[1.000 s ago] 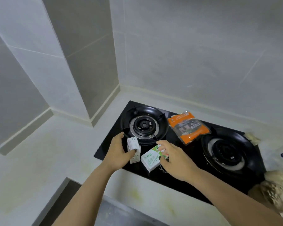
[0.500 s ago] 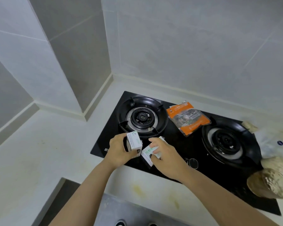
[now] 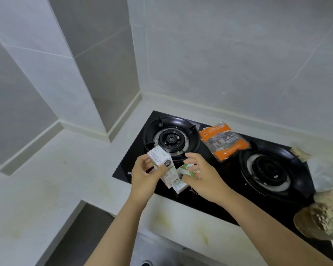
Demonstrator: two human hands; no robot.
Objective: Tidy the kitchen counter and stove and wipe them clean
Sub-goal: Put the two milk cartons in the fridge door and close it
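Since half a second ago, both small cartons are lifted off the black gas stove point(image 3: 206, 191). The left hand point(image 3: 146, 175) grips a white carton point(image 3: 162, 164), with the thumb curled over its front, and holds it above the stove's front left corner. The right hand point(image 3: 202, 175) pinches a second carton with green print point(image 3: 183, 178) between thumb and fingers, just beside the first one; the two cartons seem to touch or overlap. In my judgement, this is the collecting step: loose items go off the stove first, and wiping is not yet begun.

At 1 o'clock from the hands, an orange snack packet point(image 3: 224, 144) lies on the glass between the left burner point(image 3: 170, 140) and the right burner point(image 3: 271, 169), so it needs removing next. At 3 o'clock, at the stove's right edge, I see a clear plastic bag point(image 3: 329, 169) and a glass bowl point(image 3: 321, 221) with a crumpled, brownish content; what it is, I cannot tell. The pale counter point(image 3: 52, 191) carries yellowish stains at 9 o'clock and along the front edge.
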